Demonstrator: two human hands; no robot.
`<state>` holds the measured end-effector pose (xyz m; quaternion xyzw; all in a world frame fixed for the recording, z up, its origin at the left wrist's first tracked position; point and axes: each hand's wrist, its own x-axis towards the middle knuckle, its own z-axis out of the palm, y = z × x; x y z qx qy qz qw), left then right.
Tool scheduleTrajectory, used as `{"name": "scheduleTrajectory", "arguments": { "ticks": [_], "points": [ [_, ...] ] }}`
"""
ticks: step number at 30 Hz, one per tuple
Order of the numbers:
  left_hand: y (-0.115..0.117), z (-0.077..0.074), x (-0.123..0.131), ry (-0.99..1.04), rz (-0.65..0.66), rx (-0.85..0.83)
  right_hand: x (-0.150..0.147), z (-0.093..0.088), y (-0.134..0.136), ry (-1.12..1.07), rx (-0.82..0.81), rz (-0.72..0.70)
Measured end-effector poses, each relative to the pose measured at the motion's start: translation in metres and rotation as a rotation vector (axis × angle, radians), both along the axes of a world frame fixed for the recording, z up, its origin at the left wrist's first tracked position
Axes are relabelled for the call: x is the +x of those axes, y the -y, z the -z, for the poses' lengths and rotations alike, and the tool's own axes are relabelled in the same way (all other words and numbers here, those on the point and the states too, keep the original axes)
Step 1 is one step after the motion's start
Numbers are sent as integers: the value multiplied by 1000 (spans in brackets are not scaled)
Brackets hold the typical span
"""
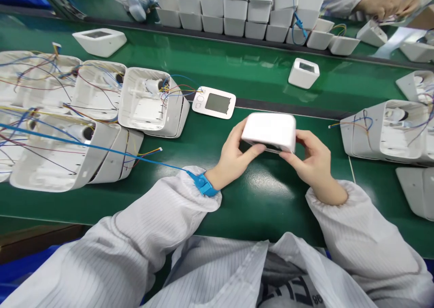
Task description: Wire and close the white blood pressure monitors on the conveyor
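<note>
1. White plastic housing (269,129) — held up by both hands above the green bench (257,213), just right of centre in my head view.
2. Left hand (233,154) grips its left end, thumb along the near lower edge. Right hand (313,161) grips the right end, thumb at that same edge. I can't read the underside, only a dark strip.
3. Blue wrist strap (205,184) on the left wrist; I see its cord (159,162) running off left over the open shells.
4. Display panel (214,102) lies flat, screen up, beyond the left hand — wired to the nearest open shell (145,102).
5. More open shells sit packed at far left, loose wires across them. Another group (366,134) stands right of the right hand.
6. Small screened unit (304,73) sits farther back; a windowed cover (100,42) lies back left.
7. Stacked white shells (233,9) line the far side. Co-worker's hands (383,5) top right; their item is too small to identify.
</note>
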<state>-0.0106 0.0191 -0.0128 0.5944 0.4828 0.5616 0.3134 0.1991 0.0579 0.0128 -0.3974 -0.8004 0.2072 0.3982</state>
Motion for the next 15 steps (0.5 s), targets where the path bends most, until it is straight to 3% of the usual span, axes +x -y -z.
{"name": "scheduleTrajectory", "arguments": {
  "ticks": [3, 7, 15],
  "points": [
    [4, -3, -1, -131, 49, 150, -3, -13, 6, 140, 159, -139],
    [10, -9, -1, -229, 64, 192, -4, -15, 9, 222, 188, -251],
    [13, -14, 1, -308, -16, 163, -11, 0, 12, 179, 282, -121]
  ]
}}
